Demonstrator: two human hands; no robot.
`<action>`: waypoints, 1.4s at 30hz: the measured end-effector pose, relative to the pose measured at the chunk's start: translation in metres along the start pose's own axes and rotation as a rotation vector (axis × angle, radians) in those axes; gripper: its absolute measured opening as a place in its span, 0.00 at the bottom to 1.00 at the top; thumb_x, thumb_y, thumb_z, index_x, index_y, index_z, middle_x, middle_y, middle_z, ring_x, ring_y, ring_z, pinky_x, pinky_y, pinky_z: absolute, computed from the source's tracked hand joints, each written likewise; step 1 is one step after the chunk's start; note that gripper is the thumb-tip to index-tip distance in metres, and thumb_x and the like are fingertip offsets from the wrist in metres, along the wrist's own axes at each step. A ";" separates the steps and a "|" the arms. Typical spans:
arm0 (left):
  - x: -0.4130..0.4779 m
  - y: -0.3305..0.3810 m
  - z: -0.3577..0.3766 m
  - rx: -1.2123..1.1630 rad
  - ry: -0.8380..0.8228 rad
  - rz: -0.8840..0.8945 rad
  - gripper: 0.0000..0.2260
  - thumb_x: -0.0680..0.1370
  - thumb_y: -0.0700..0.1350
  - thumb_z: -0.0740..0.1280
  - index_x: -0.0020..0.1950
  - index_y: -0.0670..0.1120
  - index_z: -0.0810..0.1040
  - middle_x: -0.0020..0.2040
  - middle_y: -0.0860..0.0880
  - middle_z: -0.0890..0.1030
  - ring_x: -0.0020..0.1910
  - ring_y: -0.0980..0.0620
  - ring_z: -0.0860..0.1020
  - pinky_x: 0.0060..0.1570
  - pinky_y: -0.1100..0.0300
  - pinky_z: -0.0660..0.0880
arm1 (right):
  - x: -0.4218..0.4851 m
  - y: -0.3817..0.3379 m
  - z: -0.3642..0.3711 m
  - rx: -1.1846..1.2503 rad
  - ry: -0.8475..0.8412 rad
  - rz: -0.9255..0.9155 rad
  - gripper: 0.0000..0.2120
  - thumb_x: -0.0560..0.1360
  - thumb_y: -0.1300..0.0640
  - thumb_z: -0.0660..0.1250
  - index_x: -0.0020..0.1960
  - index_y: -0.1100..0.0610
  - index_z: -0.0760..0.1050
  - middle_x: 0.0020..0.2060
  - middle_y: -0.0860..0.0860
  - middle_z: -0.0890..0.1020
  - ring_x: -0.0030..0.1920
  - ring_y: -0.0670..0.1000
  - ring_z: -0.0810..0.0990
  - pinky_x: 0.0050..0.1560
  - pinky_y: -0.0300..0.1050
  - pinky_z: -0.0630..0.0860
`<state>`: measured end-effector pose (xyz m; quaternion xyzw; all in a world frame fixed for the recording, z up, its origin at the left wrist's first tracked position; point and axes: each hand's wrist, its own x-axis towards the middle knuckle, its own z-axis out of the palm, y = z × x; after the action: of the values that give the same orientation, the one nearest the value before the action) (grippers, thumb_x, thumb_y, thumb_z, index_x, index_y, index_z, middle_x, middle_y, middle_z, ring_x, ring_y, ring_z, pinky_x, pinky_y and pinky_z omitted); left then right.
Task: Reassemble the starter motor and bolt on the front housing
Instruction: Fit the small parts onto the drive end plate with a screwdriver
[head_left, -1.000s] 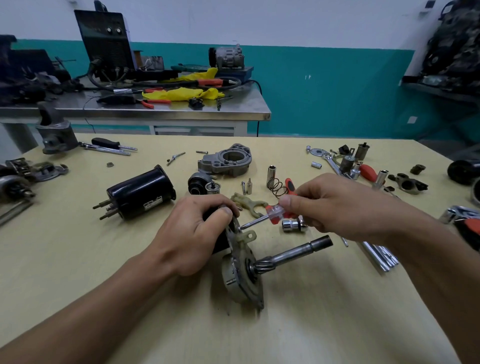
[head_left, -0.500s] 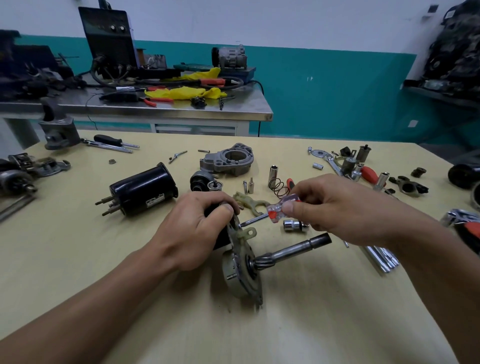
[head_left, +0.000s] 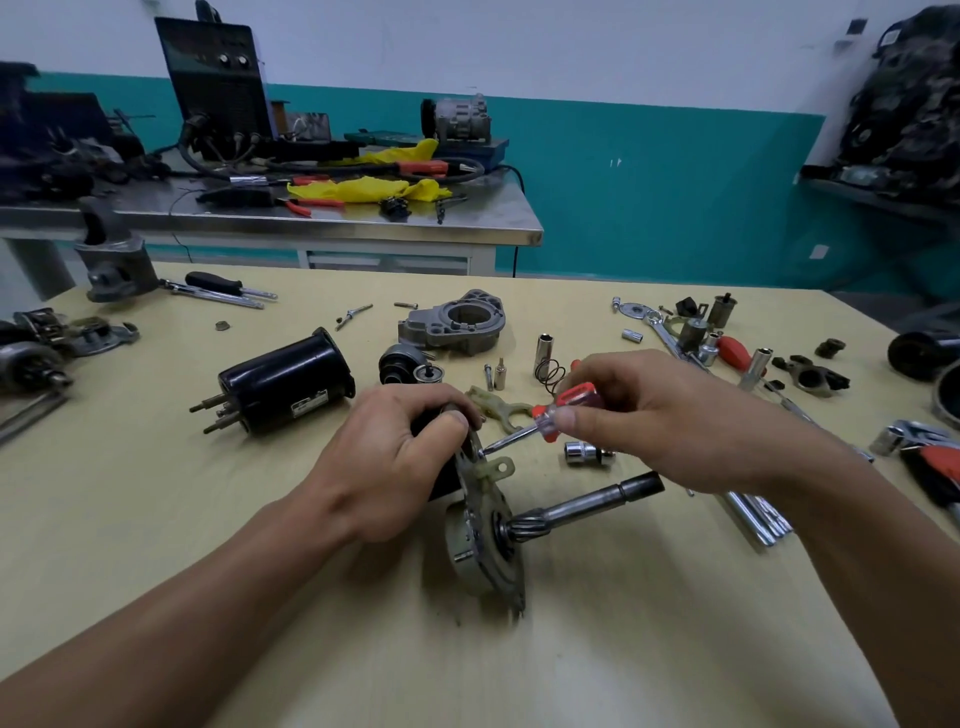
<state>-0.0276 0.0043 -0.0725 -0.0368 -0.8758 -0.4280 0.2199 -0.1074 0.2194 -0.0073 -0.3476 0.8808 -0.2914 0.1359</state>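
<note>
while the left hand (head_left: 395, 462) kept gripping the motor assembly (head_left: 485, 561), the right hand (head_left: 665, 415), pinching the screwdriver (head_left: 545, 422), had bared more red handle.

Workshop: welder (head_left: 215, 78), steel bench (head_left: 322, 218), scattered sockets (head_left: 544, 351).

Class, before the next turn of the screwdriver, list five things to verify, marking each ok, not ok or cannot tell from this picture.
1. Left hand grips the round metal end plate: ok.
2. Right hand pinches the small red-and-clear-handled screwdriver: ok.
3. Screwdriver tip seated in a screw head: cannot tell, too small.
4. Geared steel shaft lies apart from the chrome socket: ok.
5. Grey cast front housing fitted: not ok, it lies loose on the yellow table.
</note>
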 end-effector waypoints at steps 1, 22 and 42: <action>0.000 0.000 0.000 0.002 0.002 -0.004 0.13 0.71 0.53 0.58 0.41 0.54 0.82 0.37 0.58 0.81 0.40 0.60 0.78 0.38 0.70 0.71 | 0.000 0.000 0.000 -0.034 -0.003 -0.013 0.14 0.73 0.36 0.63 0.49 0.45 0.78 0.40 0.49 0.81 0.37 0.43 0.78 0.37 0.40 0.75; 0.000 0.006 0.000 0.074 0.025 0.048 0.16 0.71 0.57 0.57 0.43 0.53 0.82 0.36 0.62 0.80 0.35 0.57 0.76 0.32 0.66 0.69 | 0.003 0.004 -0.003 0.302 -0.064 0.164 0.12 0.73 0.43 0.69 0.41 0.51 0.85 0.27 0.47 0.74 0.26 0.42 0.68 0.28 0.39 0.65; 0.004 -0.014 -0.012 0.091 -0.086 -0.060 0.14 0.74 0.54 0.57 0.44 0.53 0.82 0.43 0.59 0.82 0.48 0.59 0.79 0.47 0.59 0.74 | 0.029 0.087 -0.003 -0.260 0.587 0.289 0.09 0.73 0.47 0.70 0.45 0.52 0.80 0.37 0.46 0.79 0.38 0.43 0.72 0.39 0.47 0.75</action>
<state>-0.0305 -0.0138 -0.0750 -0.0190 -0.9038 -0.3920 0.1708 -0.1760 0.2511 -0.0588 -0.1353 0.9521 -0.2420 -0.1289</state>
